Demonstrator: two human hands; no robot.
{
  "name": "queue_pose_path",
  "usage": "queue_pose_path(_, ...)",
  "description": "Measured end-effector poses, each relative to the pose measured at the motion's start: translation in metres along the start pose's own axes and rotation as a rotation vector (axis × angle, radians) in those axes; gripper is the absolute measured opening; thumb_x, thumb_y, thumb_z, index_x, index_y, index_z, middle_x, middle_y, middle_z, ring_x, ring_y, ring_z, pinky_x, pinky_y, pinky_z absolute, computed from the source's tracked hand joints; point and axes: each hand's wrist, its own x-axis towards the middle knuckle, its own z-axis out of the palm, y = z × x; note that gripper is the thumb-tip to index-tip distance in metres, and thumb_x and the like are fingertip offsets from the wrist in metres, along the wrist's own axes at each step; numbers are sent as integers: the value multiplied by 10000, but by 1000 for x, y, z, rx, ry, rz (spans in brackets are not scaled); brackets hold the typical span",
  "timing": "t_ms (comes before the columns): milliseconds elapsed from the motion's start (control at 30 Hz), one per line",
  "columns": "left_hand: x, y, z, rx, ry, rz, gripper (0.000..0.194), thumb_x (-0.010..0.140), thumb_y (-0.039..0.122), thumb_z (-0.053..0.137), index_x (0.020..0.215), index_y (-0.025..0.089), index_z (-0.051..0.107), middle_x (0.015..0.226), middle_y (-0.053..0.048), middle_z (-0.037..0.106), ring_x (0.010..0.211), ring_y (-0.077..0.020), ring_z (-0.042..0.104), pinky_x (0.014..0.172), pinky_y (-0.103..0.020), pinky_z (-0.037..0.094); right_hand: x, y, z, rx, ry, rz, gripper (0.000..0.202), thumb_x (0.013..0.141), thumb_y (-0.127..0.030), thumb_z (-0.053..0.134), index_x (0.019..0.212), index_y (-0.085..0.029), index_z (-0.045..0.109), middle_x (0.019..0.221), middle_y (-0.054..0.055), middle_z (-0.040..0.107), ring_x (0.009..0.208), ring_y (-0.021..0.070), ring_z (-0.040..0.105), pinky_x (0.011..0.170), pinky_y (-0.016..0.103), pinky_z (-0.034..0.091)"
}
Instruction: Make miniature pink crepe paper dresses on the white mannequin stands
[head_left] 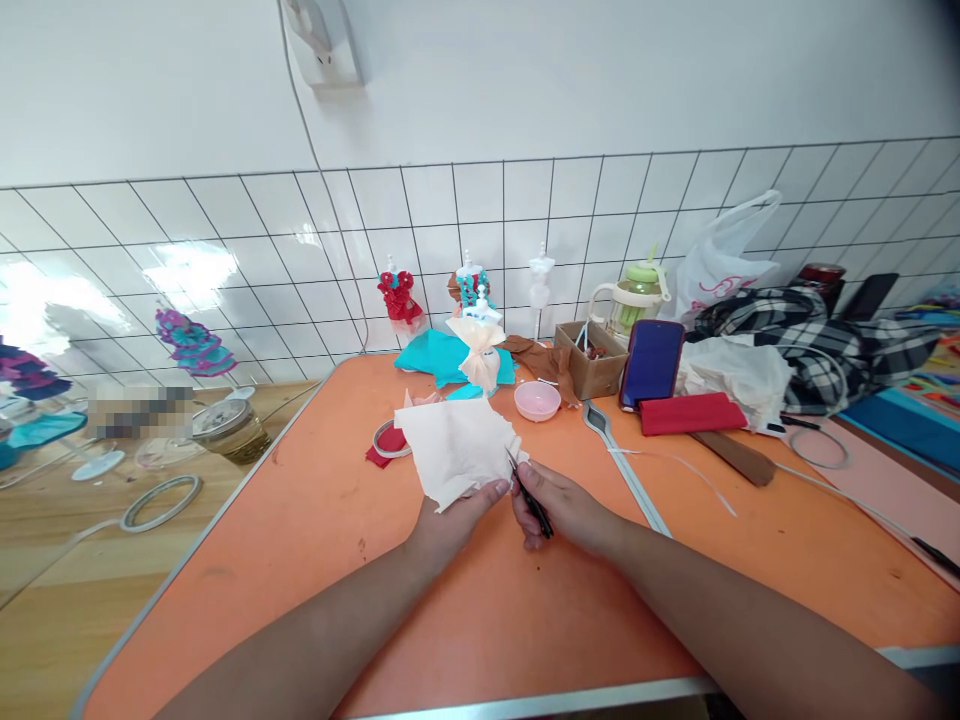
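A cream, slightly crinkled piece of fabric [455, 447] is pinched along its lower right edge by my left hand [454, 520], thumb on top. Small scissors with black handles [534, 505] are gripped in my right hand [562, 505]. Their pointed metal blades meet the fabric's right edge, where it is bunched; I cannot tell how far the blades are apart. Just behind the fabric stands a small dress form wrapped in cream material [478, 350]. A roll of tape [391, 438] lies on red material, partly covered by the fabric's left side.
A pink bowl [537, 401], a cardboard box [592, 362], a phone [651, 365] and a red folded cloth [693, 413] sit beyond my right hand. Several dress forms, including a red-dressed one [397, 297], line the tiled wall. A grey zipper strip [630, 475] crosses the orange table [300, 600].
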Motion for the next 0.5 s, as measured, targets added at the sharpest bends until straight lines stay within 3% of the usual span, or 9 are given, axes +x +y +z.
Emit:
queue_pose_path(167, -1, 0, 0, 89, 84, -10, 200, 773, 356, 653, 863, 182, 695, 916, -63, 731, 949, -253, 645, 904, -397, 490, -2, -3, 3, -22, 2, -6, 424, 905, -614, 322, 825, -209, 421, 525, -75, 457, 439, 91, 474, 500, 256, 493)
queue_pose_path(300, -2, 1, -2, 123, 62, 19, 232, 725, 392, 696, 853, 199, 694, 855, -61, 736, 928, -279, 656, 887, -418, 503, -3, -5, 6, -59, 36, -29, 431, 896, -626, 327, 816, -212, 414, 496, -90, 431, 399, 89, 462, 476, 253, 480)
queue_pose_path(433, -3, -3, -2, -24, -84, 6, 287, 740, 421, 687, 924, 202, 694, 842, -75, 734, 965, -309, 649, 901, -456, 494, -1, -6, 6, -61, 75, -53, 426, 899, -620, 328, 795, -213, 402, 495, -97, 418, 384, 81, 440, 478, 260, 490)
queue_pose_path(500, -2, -7, -1, -173, -41, 24, 409, 759, 495, 646, 1013, 176, 671, 926, -100, 727, 1023, -322, 627, 919, -465, 483, -1, -6, 5, -58, 79, -60, 421, 904, -612, 326, 783, -214, 394, 496, -98, 417, 382, 78, 430, 482, 261, 495)
